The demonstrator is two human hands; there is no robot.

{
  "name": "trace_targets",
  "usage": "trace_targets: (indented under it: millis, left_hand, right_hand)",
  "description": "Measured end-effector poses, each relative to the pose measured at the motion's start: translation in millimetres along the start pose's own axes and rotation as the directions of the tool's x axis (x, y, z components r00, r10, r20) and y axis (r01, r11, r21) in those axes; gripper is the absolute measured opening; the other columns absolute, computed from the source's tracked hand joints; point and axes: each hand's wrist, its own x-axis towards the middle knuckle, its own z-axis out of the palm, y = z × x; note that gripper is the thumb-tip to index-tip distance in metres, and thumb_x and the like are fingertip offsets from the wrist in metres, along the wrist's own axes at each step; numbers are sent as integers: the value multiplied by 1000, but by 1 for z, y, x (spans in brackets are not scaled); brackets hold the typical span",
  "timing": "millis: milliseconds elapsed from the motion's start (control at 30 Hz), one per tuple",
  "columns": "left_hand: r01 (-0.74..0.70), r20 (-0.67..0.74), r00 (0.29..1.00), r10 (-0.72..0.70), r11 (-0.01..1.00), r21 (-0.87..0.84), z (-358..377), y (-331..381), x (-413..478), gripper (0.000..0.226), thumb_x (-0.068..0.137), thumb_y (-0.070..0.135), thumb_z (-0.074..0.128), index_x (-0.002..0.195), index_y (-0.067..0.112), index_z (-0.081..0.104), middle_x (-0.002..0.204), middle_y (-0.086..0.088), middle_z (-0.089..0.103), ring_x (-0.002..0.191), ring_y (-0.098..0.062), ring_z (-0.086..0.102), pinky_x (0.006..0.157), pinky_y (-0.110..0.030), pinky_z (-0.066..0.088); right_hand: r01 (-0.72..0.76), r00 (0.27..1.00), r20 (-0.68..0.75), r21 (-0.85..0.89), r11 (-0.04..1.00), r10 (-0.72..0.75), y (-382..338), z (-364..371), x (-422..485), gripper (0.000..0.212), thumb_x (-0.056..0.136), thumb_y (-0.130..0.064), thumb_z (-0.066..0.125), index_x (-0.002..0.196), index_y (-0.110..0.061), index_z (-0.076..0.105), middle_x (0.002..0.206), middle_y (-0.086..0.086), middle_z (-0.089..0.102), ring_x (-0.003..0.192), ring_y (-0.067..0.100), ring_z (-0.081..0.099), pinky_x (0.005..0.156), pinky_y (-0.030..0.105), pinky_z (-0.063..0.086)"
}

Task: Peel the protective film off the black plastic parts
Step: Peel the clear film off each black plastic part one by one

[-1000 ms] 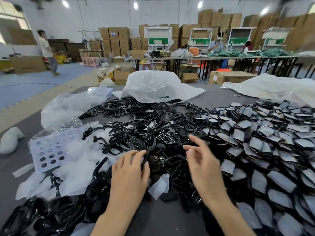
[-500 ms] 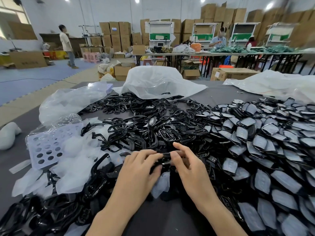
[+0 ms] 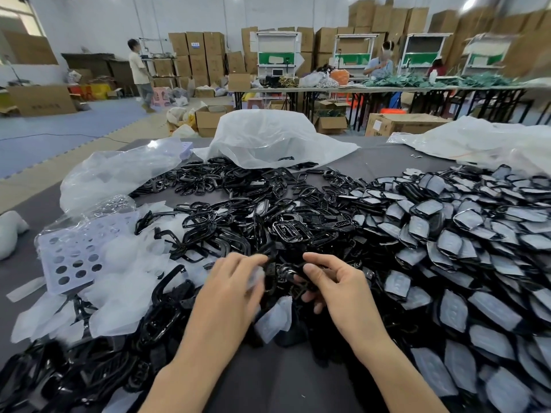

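Curling its fingers and thumb round one black plastic part [image 3: 283, 273], the right hand [image 3: 337, 286] is gripping it above the near middle of the bench [image 3: 283, 383]. The left hand [image 3: 232, 283], blurred, is pinching the same part's left end, with a pale scrap of film [image 3: 257, 276] showing against its fingers. More film-covered parts [image 3: 447, 248] are lying heaped toward the bench's right edge, and peeled films [image 3: 119, 296] are lying toward its left edge.
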Motion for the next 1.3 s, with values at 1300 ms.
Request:
trace_targets:
  millis: [1300]
  left_hand:
    - [-103,222,974,51,967,232,8,20,-6,14,94,40,60,100,28,64,98,11,64,102,-19,58,86,-34,49]
  right_hand:
    - [-189,981,113,724,664,156,-16,-18,6,42,78,-18,70,119,-13,63,98,7,75,72,14,69,62,25,58]
